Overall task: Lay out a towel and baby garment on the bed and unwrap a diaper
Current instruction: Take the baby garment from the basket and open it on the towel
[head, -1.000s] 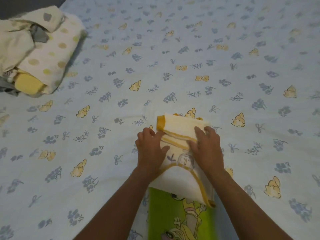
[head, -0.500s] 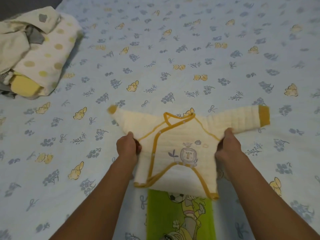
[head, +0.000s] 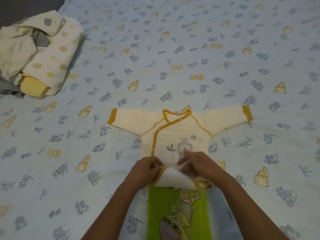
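Observation:
A cream baby garment [head: 178,130] with mustard trim and a small lion print lies on the bed, both sleeves spread out flat to the sides. Its lower hem is folded up. My left hand [head: 147,168] pinches the hem at the left, and my right hand [head: 197,163] pinches the folded fabric at the right. Under the garment's bottom edge a green towel [head: 162,205] with cartoon figures stretches toward me. No diaper is identifiable.
The bed sheet [head: 207,49] is pale blue with flower and yellow animal prints. At the far left sits a pile of folded cloths [head: 41,54], cream with yellow dots, with a yellow item tucked beneath.
The folded garment was opened: the sleeves were pulled apart and laid flat. Both hands then moved from the sleeves down to the hem, which is now turned up.

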### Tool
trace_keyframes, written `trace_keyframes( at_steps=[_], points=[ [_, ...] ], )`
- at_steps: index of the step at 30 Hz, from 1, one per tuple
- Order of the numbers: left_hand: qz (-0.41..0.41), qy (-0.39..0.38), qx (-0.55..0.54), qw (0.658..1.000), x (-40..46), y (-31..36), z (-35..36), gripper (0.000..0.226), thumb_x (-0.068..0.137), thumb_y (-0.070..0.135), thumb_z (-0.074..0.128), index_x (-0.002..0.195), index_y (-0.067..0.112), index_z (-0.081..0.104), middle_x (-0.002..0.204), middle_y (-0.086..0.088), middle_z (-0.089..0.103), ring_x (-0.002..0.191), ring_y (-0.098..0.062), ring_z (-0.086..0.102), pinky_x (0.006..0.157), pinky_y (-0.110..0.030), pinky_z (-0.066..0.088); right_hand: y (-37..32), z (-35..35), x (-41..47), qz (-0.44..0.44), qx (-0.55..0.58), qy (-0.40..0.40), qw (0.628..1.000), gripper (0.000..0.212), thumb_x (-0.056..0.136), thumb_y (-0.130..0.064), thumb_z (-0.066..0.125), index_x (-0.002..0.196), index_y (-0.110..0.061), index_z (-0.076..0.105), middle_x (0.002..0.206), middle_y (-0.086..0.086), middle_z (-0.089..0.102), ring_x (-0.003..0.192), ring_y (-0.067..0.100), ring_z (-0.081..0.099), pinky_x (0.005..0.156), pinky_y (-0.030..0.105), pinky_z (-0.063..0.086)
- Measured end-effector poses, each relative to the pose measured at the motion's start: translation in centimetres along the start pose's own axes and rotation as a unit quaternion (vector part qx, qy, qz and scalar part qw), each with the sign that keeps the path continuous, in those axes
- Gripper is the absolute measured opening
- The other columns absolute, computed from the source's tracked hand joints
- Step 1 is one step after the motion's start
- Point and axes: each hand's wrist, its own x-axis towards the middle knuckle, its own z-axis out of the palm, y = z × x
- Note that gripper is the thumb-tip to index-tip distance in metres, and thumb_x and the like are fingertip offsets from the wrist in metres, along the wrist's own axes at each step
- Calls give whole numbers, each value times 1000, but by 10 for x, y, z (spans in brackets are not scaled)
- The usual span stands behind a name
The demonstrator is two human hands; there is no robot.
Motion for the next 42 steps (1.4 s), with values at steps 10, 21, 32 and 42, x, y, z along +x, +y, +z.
trace_keyframes(
  at_steps=[10,21,32,42],
  points=[
    [-108,146,-64,981,-12,-2,24,37,83,37,69,112,19,54,95,3,63,83,-12,59,66,-27,44,21,52,-8,-43,-219,129,966,42,77,-41,70,115,-29,54,96,-4,59,85,12,57,75,27,47],
    [129,120,57,983,-19,6,68,59,63,20,57,119,37,53,117,13,47,110,-9,40,89,-25,31,39,11,-19,-33,-14,263,964,17,91,-20,55,75,-23,60,77,-2,64,78,22,61,68,31,45],
    [171,108,170,964,-15,-4,69,73,62,59,69,130,40,49,126,9,45,119,-12,37,97,-30,35,87,-69,-29,60,13,440,896,16,90,-22,56,88,-7,62,89,16,66,82,34,60,75,44,49],
    [85,282,-60,954,-9,-12,45,9,91,25,58,84,31,60,76,11,62,76,-2,58,63,-21,41,75,-70,-25,67,-157,483,859,59,74,-19,66,126,-19,39,117,19,54,102,42,54,80,49,48]
  ],
)
